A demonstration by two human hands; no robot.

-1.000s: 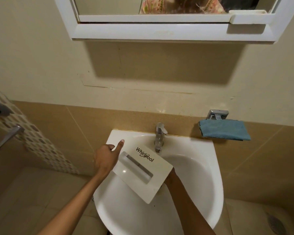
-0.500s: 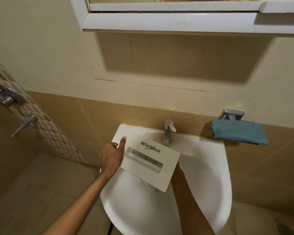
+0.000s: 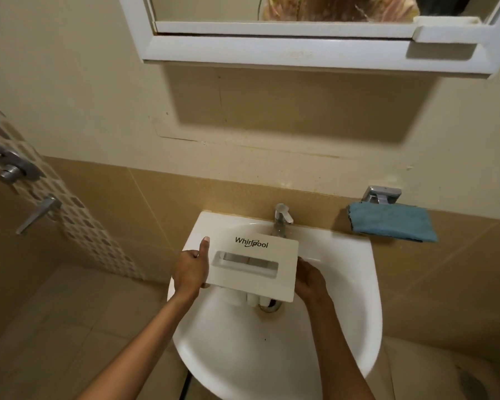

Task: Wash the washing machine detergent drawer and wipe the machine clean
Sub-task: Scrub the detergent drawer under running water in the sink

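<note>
The detergent drawer [image 3: 254,264] is held over the basin of the sink [image 3: 358,287], just in front of the tap [image 3: 282,219]. Its flat, smooth, off-white plastic front panel faces up. The panel is rectangular with a recessed slot handle across its middle and dark "Whirlpool" lettering near the far edge. Pale rounded parts of the drawer body show beneath the near edge, right above the drain [image 3: 269,305].

The left grip [image 3: 189,269] clasps the panel's left edge, thumb laid straight along it and the fingers wrapped behind. The right grip [image 3: 311,280] holds the right edge, its fingers curled out of sight under the panel.

The sink is glossy white ceramic with a rounded bowl, fixed to the wall. The tap is a short upright chrome pillar. To the right, a folded blue cloth [image 3: 393,223] with a nappy texture lies under a chrome bracket [image 3: 383,194].

Above hangs a white-framed mirror cabinet [image 3: 272,51], casting a broad shadow on the matte cream wall. Tan tiles [image 3: 156,203] line the lower wall, and pale tiles cover the floor [image 3: 70,327]. At the left runs a mosaic strip [image 3: 78,223], with a round metal valve [image 3: 10,168] and a lever handle [image 3: 38,215].
</note>
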